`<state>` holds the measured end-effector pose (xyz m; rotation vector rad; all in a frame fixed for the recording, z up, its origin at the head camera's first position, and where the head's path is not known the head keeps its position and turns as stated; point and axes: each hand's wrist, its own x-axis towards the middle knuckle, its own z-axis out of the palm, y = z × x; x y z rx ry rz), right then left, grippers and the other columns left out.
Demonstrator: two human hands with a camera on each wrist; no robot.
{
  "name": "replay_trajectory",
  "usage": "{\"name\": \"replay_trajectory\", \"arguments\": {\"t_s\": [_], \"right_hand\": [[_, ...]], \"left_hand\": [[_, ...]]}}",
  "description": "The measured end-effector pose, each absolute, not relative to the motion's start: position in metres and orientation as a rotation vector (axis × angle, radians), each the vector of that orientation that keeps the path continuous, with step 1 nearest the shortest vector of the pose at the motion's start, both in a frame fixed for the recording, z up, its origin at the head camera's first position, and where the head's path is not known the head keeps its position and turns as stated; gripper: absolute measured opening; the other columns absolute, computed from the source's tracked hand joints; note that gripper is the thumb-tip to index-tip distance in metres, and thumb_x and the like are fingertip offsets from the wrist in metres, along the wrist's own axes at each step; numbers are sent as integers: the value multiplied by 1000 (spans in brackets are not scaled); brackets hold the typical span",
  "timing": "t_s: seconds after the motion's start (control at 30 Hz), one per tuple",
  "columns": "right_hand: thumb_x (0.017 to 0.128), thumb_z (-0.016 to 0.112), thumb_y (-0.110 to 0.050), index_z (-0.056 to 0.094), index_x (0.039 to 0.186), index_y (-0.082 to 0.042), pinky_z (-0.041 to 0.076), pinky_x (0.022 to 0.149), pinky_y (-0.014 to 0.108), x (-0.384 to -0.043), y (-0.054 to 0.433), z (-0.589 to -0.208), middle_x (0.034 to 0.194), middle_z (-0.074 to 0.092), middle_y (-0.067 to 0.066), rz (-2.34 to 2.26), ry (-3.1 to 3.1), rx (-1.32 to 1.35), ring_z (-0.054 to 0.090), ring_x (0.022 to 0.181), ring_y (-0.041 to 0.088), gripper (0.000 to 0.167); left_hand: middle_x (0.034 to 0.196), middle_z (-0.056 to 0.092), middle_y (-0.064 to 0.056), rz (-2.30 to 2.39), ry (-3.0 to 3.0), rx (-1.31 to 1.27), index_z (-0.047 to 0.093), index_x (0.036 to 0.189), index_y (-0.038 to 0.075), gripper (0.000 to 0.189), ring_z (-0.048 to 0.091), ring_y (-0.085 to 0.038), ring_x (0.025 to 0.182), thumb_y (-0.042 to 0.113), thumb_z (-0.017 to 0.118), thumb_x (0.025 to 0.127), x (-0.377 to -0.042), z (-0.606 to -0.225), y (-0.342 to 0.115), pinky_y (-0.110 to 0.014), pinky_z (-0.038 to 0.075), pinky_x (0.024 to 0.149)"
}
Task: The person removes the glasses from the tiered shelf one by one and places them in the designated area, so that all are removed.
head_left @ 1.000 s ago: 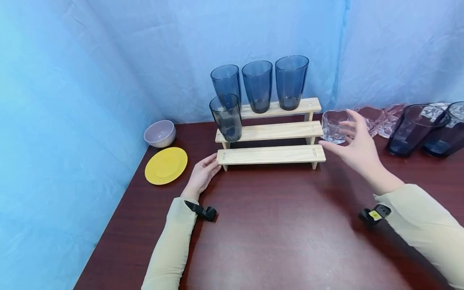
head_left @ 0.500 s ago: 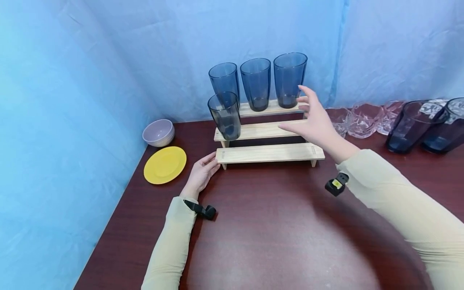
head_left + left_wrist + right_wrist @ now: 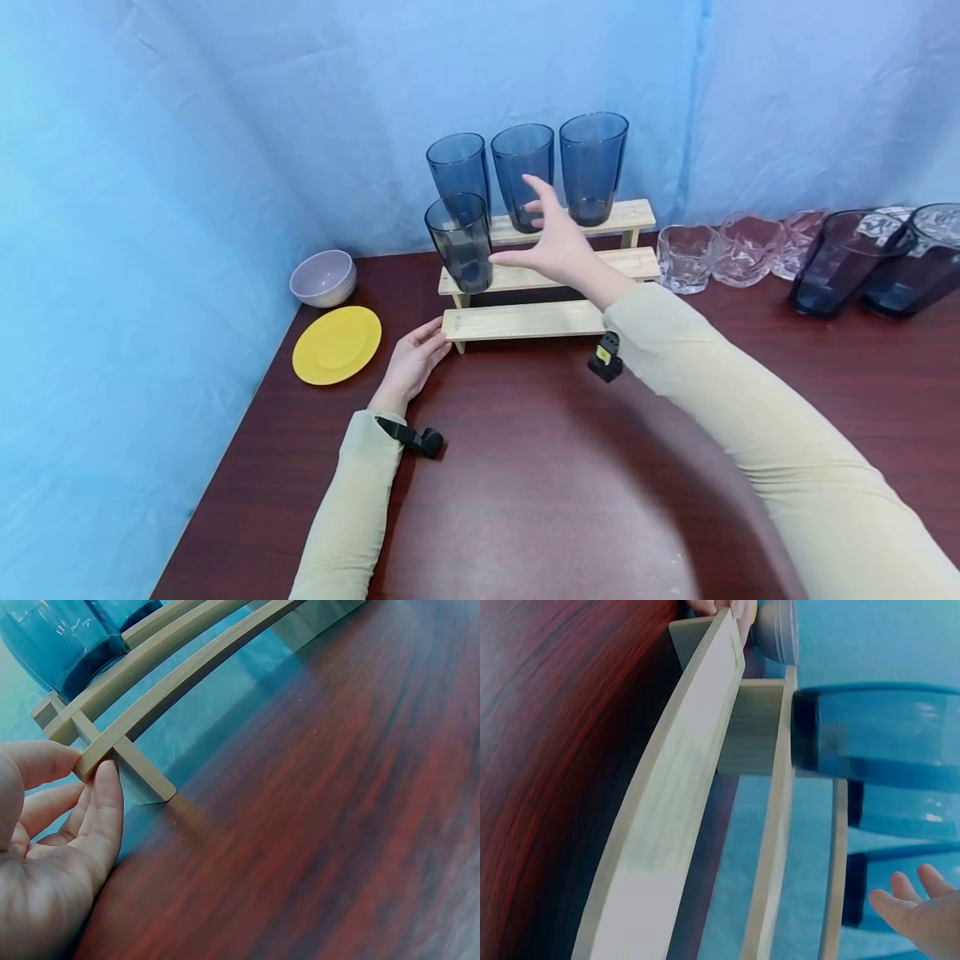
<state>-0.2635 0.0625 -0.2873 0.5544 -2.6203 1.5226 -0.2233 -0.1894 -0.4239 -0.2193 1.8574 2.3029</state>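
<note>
Pale wood forms the three-step rack [image 3: 525, 321] at the centre of the head view; we see its long axis running left to right, its boards rising slightly toward the right of the frame. Our left hand [image 3: 411, 365], left of centre, pinches the left end of the lowest board. Our right hand [image 3: 562, 248] hangs before the upper steps, fingers spread and holding nothing, its thumb near the smoky glass [image 3: 461, 254] at the middle step's left end; we cannot tell whether they touch. That glass stands mouth up, its long axis upright; in the right wrist view, its base points left. Three blue glasses [image 3: 592, 171] stand along the top step, upper centre, mouths up too.
</note>
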Motion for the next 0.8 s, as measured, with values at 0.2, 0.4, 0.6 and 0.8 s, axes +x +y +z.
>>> {"name": "replay_trajectory", "arguments": {"t_s": [0.2,0.4,0.6,0.8], "right_hand": [[73,81,-36,7,152,-28,39,105,48,-266,40,-292,147,33,14,1542,-2615,610,37,134,32,109],[73,81,-36,10,152,-26,40,103,48,-268,24,-300,149,34,10,1451,-2623,666,35,135,24,107],[74,80,-36,9,152,-27,41,103,48,-268,15,-307,153,29,8,1460,-2617,643,34,136,23,107],[75,80,-34,8,152,-30,44,100,46,-269,11,-313,152,32,8,1466,-2576,619,37,134,22,106]], "left_hand": [[145,40,-17,2284,1869,-212,37,144,1,47,59,-6,100,4,47,98,-223,-424,-190,-15,52,83],[145,41,-17,2284,1869,-219,37,144,2,47,59,-7,100,3,47,98,-223,-424,-189,-15,52,84],[144,41,-17,2280,1875,-222,37,144,1,47,60,-5,97,3,46,98,-223,-424,-188,-15,52,83],[143,41,-18,2292,1868,-221,37,144,1,47,60,-4,94,2,47,98,-223,-425,-189,-15,52,82]]}}
